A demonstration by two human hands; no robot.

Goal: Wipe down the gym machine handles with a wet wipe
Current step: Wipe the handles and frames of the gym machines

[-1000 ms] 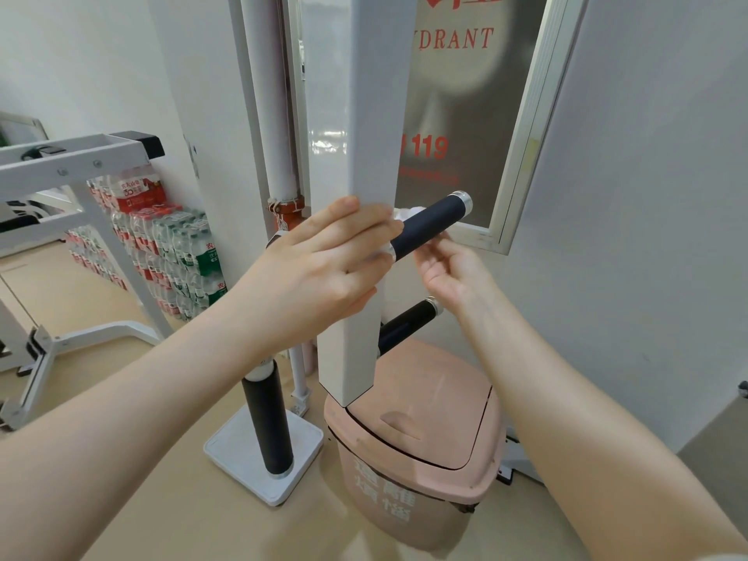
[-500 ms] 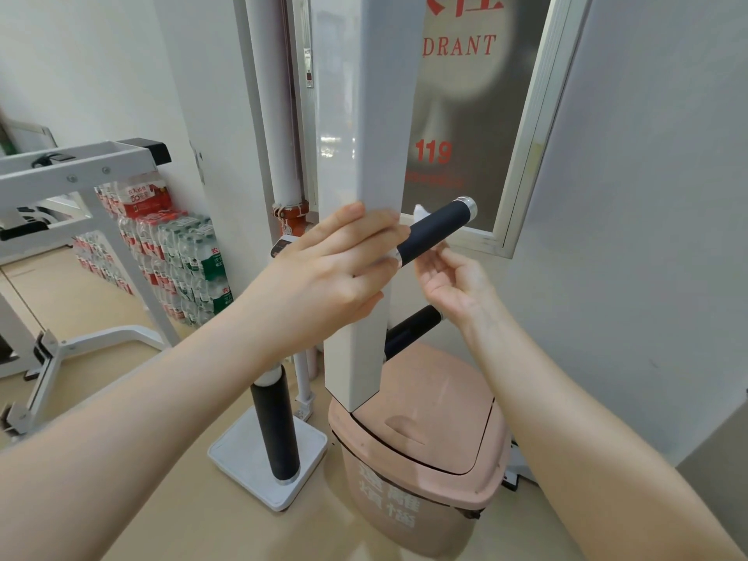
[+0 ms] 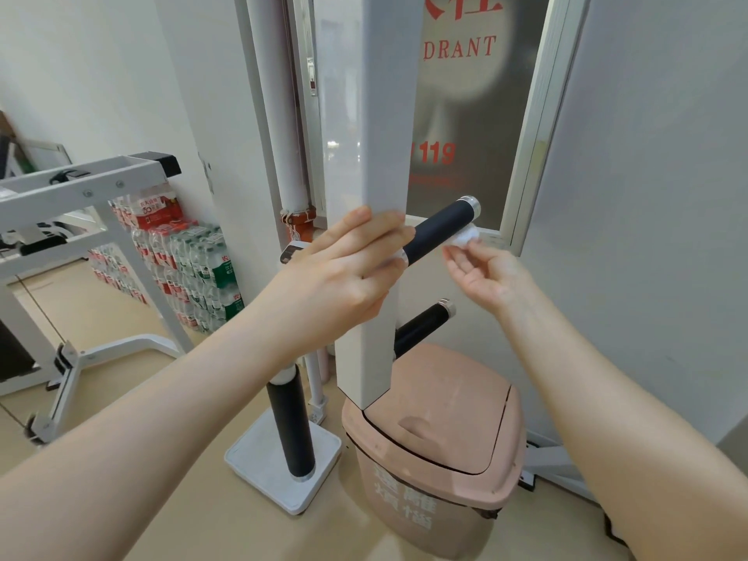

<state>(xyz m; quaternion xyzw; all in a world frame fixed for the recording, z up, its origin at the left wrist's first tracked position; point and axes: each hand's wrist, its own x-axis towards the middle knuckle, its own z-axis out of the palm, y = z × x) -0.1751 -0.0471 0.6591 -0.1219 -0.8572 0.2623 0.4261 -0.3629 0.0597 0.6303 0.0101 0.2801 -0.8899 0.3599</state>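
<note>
— What moved? 
— Since half a second ago the right hand (image 3: 487, 273) has slid out along the upper handle (image 3: 439, 230) toward its silver cap, and the wet wipe (image 3: 465, 238) now shows as a white wad pinched at its fingertips, touching the handle's underside near the outer end.
— And the left hand (image 3: 344, 273)?
— Still on the white post (image 3: 368, 115), fingers straight and pressed across its face beside the handle's inner end.
— Anything below?
— The lower handle (image 3: 425, 323), over a pink bin (image 3: 437, 451) on the floor.
</note>
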